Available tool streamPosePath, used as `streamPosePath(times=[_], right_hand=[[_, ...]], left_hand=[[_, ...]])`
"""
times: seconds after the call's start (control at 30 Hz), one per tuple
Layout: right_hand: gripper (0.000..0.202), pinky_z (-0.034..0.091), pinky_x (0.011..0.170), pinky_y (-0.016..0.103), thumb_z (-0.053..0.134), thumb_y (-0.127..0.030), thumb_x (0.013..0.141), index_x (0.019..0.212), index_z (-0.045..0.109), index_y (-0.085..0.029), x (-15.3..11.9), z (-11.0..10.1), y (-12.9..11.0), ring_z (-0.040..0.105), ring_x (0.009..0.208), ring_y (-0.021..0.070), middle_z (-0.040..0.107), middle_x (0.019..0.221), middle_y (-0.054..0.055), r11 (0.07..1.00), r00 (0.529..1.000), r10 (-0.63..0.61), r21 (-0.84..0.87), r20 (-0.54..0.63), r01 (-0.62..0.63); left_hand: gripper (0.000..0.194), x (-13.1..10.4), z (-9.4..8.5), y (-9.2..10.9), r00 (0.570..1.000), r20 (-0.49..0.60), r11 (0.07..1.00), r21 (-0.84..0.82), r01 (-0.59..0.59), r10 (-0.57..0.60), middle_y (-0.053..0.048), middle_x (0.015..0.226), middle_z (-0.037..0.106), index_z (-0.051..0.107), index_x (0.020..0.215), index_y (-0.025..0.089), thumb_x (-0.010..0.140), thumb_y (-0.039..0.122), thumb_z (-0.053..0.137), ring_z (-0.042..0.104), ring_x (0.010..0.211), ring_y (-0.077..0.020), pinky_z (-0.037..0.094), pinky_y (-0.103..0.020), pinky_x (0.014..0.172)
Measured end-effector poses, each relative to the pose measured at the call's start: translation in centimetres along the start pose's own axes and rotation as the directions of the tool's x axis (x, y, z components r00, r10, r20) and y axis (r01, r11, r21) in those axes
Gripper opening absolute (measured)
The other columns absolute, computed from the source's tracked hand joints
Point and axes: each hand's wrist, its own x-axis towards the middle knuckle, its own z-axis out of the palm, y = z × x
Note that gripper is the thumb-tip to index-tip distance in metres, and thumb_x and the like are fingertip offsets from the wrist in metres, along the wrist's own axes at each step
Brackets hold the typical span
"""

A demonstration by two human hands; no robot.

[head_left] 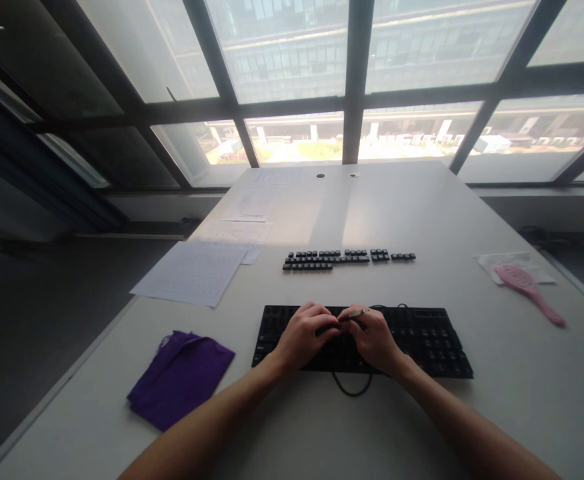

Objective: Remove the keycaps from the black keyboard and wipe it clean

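A black keyboard (pixel 432 343) lies in front of me, some of its key positions looking bare on the left. My left hand (pixel 302 337) rests over its middle, closed, fingers curled inward; what they pinch is too dark to make out. Touching or nearly touching it, my right hand (pixel 372 337) is closed around a slim tool (pixel 358 313) with a pale, shiny part showing above the fingers. The tool's kind is unclear. Beyond the keyboard, loose black keycaps (pixel 322 260) are laid out in rows on the white table (pixel 407 207).
A folded purple cloth (pixel 179 377) lies at the left, near my left forearm. Paper sheets (pixel 192 273) spread along the left edge. On the right, a pink hairbrush (pixel 527 287) rests partly on a clear plastic bag (pixel 489 263). A black cable (pixel 352 393) loops before the keyboard.
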Motion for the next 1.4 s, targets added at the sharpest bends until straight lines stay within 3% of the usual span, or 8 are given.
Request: streamPosePath(times=[0.27, 0.43, 0.57, 0.7, 0.77, 0.97, 1.1, 1.4], right_hand=[[0.011, 0.049, 0.074, 0.033, 0.056, -0.023, 0.094, 0.089, 0.065, -0.021, 0.0, 0.3, -0.2, 0.064, 0.076, 0.0205, 0.068, 0.081, 0.004, 0.999, 0.997, 0.017, -0.040, -0.077, -0.020], [0.017, 0.048, 0.065, 0.030, 0.054, -0.027, 0.095, 0.083, 0.062, -0.020, -0.1, 0.5, 0.0, 0.061, 0.065, 0.0181, 0.067, 0.073, 0.003, 0.991, 0.989, 0.131, 0.003, -0.075, -0.131], [0.021, 0.048, 0.064, 0.029, 0.053, -0.028, 0.097, 0.080, 0.062, -0.020, 0.1, 0.3, -0.1, 0.061, 0.063, 0.0171, 0.065, 0.070, 0.002, 0.982, 0.976, 0.181, 0.075, -0.122, -0.173], [0.021, 0.048, 0.064, 0.029, 0.053, -0.027, 0.097, 0.080, 0.062, -0.019, 0.3, 0.3, -0.1, 0.061, 0.064, 0.0174, 0.064, 0.069, 0.002, 0.978, 0.966, 0.195, 0.113, -0.166, -0.178], [0.019, 0.047, 0.064, 0.029, 0.054, -0.026, 0.096, 0.080, 0.062, -0.019, 0.4, 0.3, 0.0, 0.061, 0.063, 0.0173, 0.064, 0.068, 0.001, 0.977, 0.968, 0.195, 0.120, -0.156, -0.177], [0.016, 0.047, 0.065, 0.029, 0.054, -0.023, 0.095, 0.080, 0.060, -0.019, 0.4, 0.3, 0.1, 0.061, 0.064, 0.0171, 0.063, 0.068, 0.000, 0.978, 0.971, 0.189, 0.114, -0.143, -0.174], [0.014, 0.047, 0.066, 0.029, 0.054, -0.023, 0.095, 0.082, 0.059, -0.020, 0.4, 0.4, 0.2, 0.061, 0.064, 0.0170, 0.065, 0.071, 0.001, 0.978, 0.975, 0.188, 0.111, -0.119, -0.175], [0.013, 0.047, 0.067, 0.029, 0.056, -0.023, 0.094, 0.083, 0.060, -0.020, 0.3, 0.4, 0.5, 0.063, 0.067, 0.0173, 0.067, 0.072, 0.001, 0.978, 0.978, 0.190, 0.108, -0.088, -0.180]], left_hand=[[0.031, -0.4, 0.0, 0.0, 0.992, -0.119, 0.999, -0.025, -0.048, 0.045, -0.006, 0.098, 0.070, 0.063, 0.117, 0.023, 0.087, 0.027, 0.072, 0.061, 0.095, -0.0212, 0.052, -0.037, 0.088], [0.013, -0.5, 0.2, 0.3, 0.989, -0.047, 0.987, 0.094, -0.133, 0.138, -0.007, 0.102, 0.068, 0.067, 0.104, 0.023, 0.096, 0.025, 0.058, 0.059, 0.097, -0.0215, 0.051, -0.037, 0.089], [0.009, -0.1, -0.7, 1.3, 0.985, -0.134, 0.993, 0.067, -0.101, 0.109, -0.007, 0.104, 0.065, 0.067, 0.099, 0.023, 0.094, 0.027, 0.062, 0.057, 0.100, -0.0218, 0.050, -0.036, 0.090], [0.008, 2.9, -2.5, 1.4, 0.980, -0.198, 1.000, 0.005, 0.029, -0.027, -0.005, 0.099, 0.066, 0.065, 0.099, 0.022, 0.090, 0.023, 0.065, 0.060, 0.093, -0.0197, 0.051, -0.032, 0.080], [0.008, 5.4, -2.7, 0.6, 0.985, -0.174, 0.996, 0.092, 0.021, -0.005, -0.003, 0.096, 0.069, 0.067, 0.097, 0.022, 0.089, 0.023, 0.068, 0.060, 0.090, -0.0200, 0.049, -0.035, 0.084], [0.004, 11.5, -0.1, -3.5, 0.997, -0.022, 0.948, 0.313, -0.058, 0.068, -0.003, 0.089, 0.073, 0.072, 0.087, 0.021, 0.085, 0.024, 0.073, 0.058, 0.091, -0.0226, 0.044, -0.037, 0.086], [0.003, 12.6, 1.2, -5.1, 0.995, 0.025, 0.904, 0.415, -0.098, 0.097, -0.005, 0.089, 0.072, 0.074, 0.083, 0.021, 0.084, 0.023, 0.074, 0.056, 0.093, -0.0248, 0.043, -0.041, 0.087], [0.009, 13.0, 1.1, -6.0, 0.995, -0.074, 0.865, 0.501, -0.024, 0.070, -0.007, 0.106, 0.064, 0.076, 0.085, 0.022, 0.081, 0.030, 0.078, 0.051, 0.105, -0.0279, 0.044, -0.043, 0.091]])
